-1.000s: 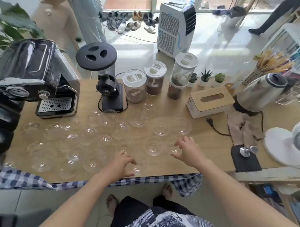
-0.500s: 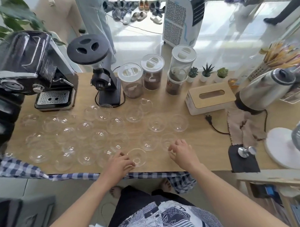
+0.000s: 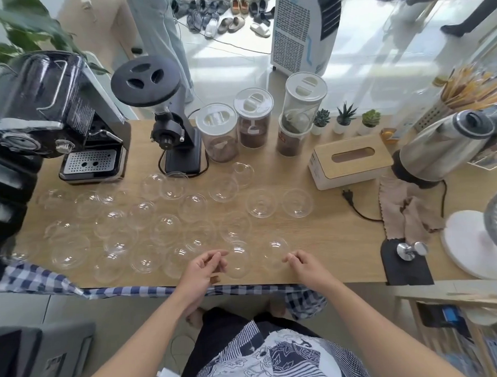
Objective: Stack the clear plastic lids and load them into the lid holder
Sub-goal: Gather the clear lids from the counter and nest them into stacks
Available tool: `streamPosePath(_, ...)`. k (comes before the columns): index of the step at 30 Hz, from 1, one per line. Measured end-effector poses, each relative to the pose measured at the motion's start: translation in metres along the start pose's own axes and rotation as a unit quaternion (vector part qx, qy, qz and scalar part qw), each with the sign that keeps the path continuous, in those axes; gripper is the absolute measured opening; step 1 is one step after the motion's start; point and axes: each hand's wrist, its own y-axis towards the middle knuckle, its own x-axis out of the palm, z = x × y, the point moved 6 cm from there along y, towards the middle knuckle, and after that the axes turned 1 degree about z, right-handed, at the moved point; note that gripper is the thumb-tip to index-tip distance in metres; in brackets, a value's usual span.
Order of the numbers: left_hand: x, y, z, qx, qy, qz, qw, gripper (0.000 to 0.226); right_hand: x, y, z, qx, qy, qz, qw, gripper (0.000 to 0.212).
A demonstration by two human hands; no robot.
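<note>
Gathering step: my left hand (image 3: 204,267) pinches one dome lid (image 3: 238,262), right hand (image 3: 303,264) pinches another lid (image 3: 275,252); next, nest them.

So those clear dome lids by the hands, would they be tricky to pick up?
Probably light: the dome lid looks thin and see-through. Its smooth, glossy curve may slip between fingers. Resting flat on the table, it seems unlikely to roll.

Clear lids (image 3: 170,229) crowd the frame's left-centre; bare tabletop (image 3: 328,236) lies open toward the right, power cord (image 3: 358,208) beyond
</note>
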Motion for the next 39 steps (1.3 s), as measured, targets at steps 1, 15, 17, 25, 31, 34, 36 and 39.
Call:
streamPosePath(1, 0.006, 0.002, -0.007, -0.022, -0.033, -0.009, 0.999, 0.026, 0.003, 0.0, 0.004, 0.01, 0.002, -0.008, 1.0, 0.036)
streamPosePath(15, 0.049, 0.039, -0.02, -0.056, -0.028, 0.13, 0.989, 0.025, 0.011, 0.018, -0.004, 0.069, 0.01, 0.029, 0.997, 0.033)
streamPosePath(17, 0.046, 0.036, -0.011, -0.054, 0.038, 0.143, 0.987, 0.023, -0.002, 0.02, -0.007, 0.059, -0.004, 0.061, 0.996, 0.031)
streamPosePath(25, 0.042, 0.028, 0.046, 0.256, 0.522, 0.135, 0.802, 0.022, -0.073, 0.035, -0.056, -0.094, -0.154, 0.234, 0.955, 0.026)
streamPosePath(31, 0.041, 0.051, 0.051, 0.271, 0.649, 0.082, 0.706, 0.029, -0.079, 0.057, -0.057, -0.065, -0.314, 0.223, 0.921, 0.038)
streamPosePath(34, 0.046, 0.053, 0.064, 0.307, 0.652, 0.078, 0.689, 0.009, -0.08, 0.061, -0.057, -0.064, -0.306, 0.237, 0.92, 0.028)
streamPosePath(36, 0.047, 0.053, 0.072, 0.333, 0.636, 0.08, 0.691, 0.011, -0.081, 0.061, -0.062, -0.074, -0.293, 0.245, 0.921, 0.025)
streamPosePath(39, 0.043, 0.053, 0.081, 0.34, 0.579, 0.098, 0.735, 0.012, -0.082, 0.055, -0.067, -0.096, -0.252, 0.255, 0.929, 0.025)
